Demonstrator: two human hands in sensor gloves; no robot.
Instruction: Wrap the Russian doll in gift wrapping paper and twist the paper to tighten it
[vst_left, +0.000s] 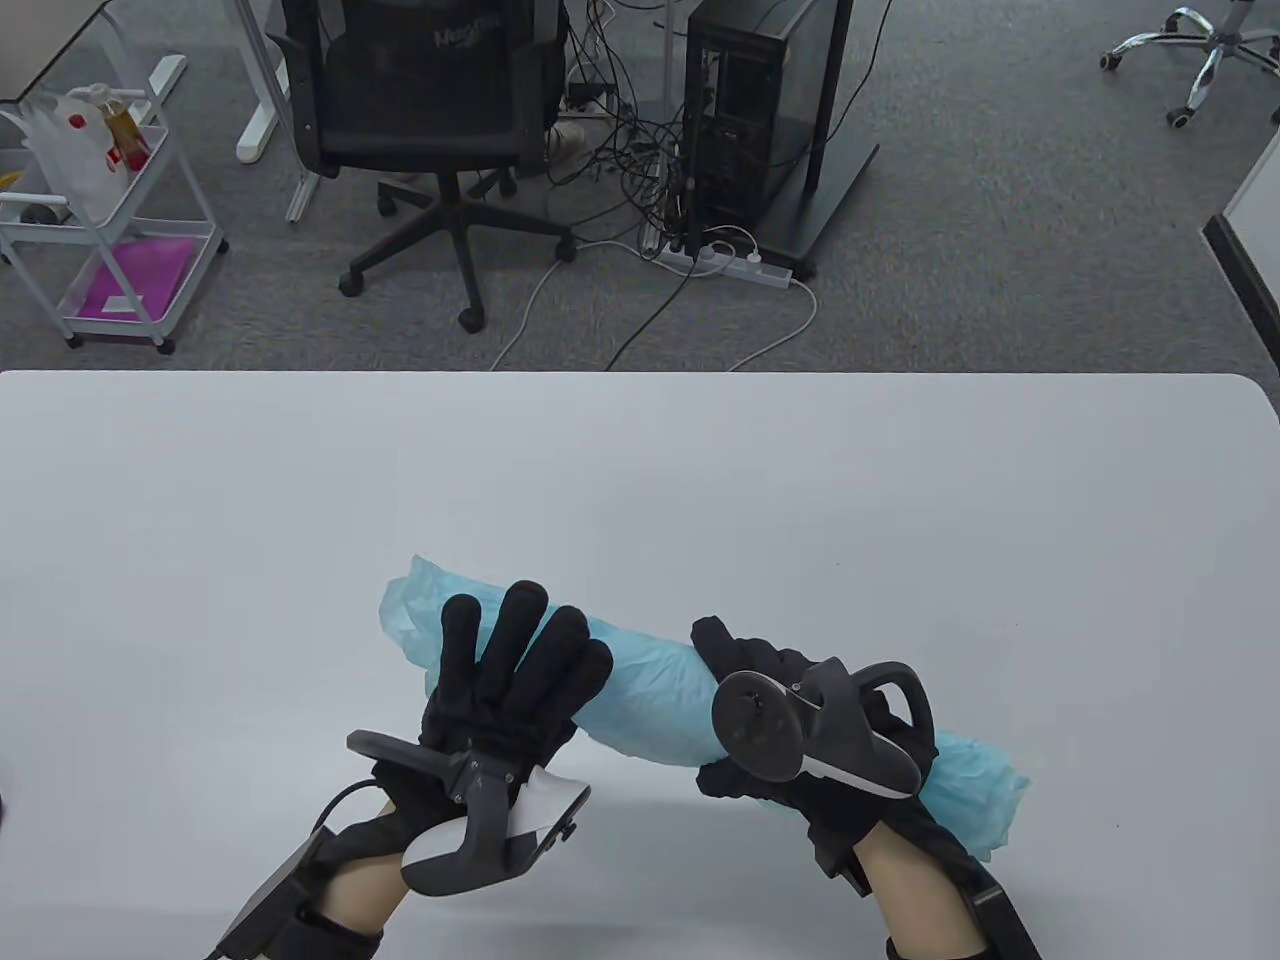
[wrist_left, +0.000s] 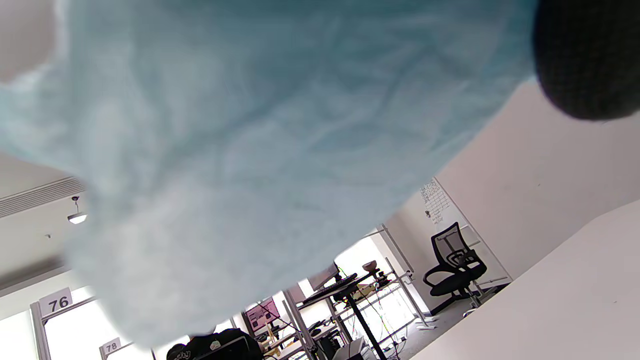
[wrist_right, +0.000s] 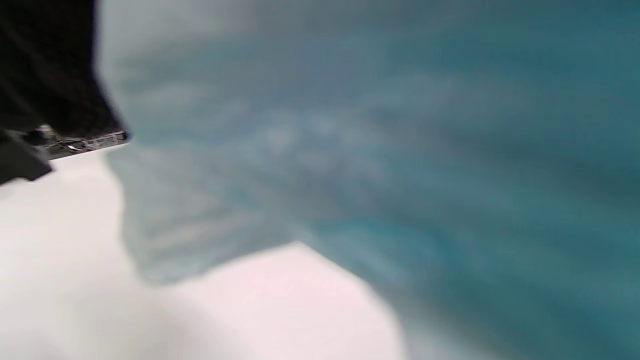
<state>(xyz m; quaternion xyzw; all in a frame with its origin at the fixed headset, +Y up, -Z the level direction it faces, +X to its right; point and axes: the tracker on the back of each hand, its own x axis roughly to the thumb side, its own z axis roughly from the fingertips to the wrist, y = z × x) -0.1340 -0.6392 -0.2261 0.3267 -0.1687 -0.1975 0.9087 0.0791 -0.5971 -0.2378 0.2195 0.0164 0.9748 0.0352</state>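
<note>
1. Two hands on one blue paper roll (vst_left: 650, 700), lying slantwise on the table (vst_left: 900, 500).
2. Left hand (vst_left: 510, 665): fingers straight, flat on the roll's left part.
3. Right hand (vst_left: 790, 730): curled round its right part.
4. Doll hidden.

You can't see the doll at all, the blue paper (vst_left: 650, 700) hides it; your right wrist view is all blur, paper (wrist_right: 400, 175) filling it.
</note>
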